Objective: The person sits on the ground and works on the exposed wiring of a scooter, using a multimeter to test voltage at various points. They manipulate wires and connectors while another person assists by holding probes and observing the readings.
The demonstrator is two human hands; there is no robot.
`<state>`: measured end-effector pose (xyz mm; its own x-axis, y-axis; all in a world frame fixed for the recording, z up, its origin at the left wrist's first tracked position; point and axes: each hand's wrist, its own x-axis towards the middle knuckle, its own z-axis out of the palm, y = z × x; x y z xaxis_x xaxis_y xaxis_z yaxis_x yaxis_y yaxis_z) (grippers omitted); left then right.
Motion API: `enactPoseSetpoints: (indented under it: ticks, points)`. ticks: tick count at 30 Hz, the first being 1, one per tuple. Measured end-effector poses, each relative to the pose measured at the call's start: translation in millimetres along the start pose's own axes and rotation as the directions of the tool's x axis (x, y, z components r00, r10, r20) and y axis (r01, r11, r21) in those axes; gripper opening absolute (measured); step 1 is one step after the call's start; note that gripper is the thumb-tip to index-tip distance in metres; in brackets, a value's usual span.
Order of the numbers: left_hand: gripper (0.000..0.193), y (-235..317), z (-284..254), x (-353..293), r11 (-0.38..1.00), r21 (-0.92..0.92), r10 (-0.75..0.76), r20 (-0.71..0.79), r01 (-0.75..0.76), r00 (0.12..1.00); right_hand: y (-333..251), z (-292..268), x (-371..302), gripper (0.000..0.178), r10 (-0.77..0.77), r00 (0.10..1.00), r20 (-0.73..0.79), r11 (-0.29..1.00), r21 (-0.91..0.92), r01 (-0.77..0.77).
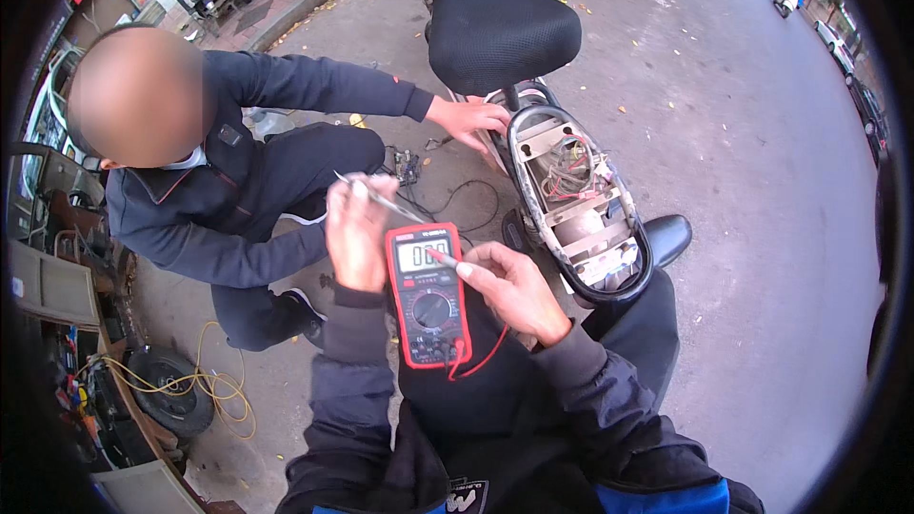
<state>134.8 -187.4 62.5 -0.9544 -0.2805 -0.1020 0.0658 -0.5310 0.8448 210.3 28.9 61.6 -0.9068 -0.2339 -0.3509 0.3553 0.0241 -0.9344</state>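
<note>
Left hand (357,228) pinches a thin probe (381,198); right hand (514,290) grips another probe tip (443,257) over the red meter (428,295) resting on the lap. Probes look light and slippery, so hold the shafts; leads are floppy.

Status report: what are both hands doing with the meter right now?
Left hand pinching a thin metal probe. Right hand by red multimeter, touching its screen edge. Co-worker's hand on opened scooter, apart.
</note>
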Motion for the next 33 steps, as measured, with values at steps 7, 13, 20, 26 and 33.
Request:
enactPoseSetpoints:
  ticks: [7, 13, 20, 26, 33]
  points:
    - [0.026, -40.2, 2.5, -25.1, 0.999, -0.001, 0.038, 0.004, -0.038, 0.999, 21.4, -18.9, -5.6, 0.060, -0.015, 0.972, 0.234, 0.959, 0.277, -0.052]
    - [0.028, -49.8, 17.4, 2.8, 0.981, 0.059, -0.174, -0.151, 0.184, 0.973, 10.8, -32.4, 26.4, 0.062, 0.259, 0.911, 0.323, 0.789, 0.473, -0.392]
    - [0.030, 42.8, 81.6, -28.9, 0.863, 0.170, -0.388, -0.379, 0.475, 0.840, -89.1, -27.7, -46.5, 0.068, 0.424, 0.858, 0.289, 0.614, 0.605, -0.507]
    - [0.031, 85.4, 182.7, -77.4, 0.727, 0.296, -0.573, -0.235, 0.620, 0.785, -174.7, -87.6, -126.3, 0.071, 0.531, 0.794, 0.296, 0.491, 0.656, -0.573]
    - [0.029, 19.9, 312.4, -146.8, 0.498, 0.421, -0.788, -0.144, 0.758, 0.598, -194.2, -238.9, -188.1, 0.069, 0.542, 0.828, 0.142, 0.425, 0.804, -0.416]
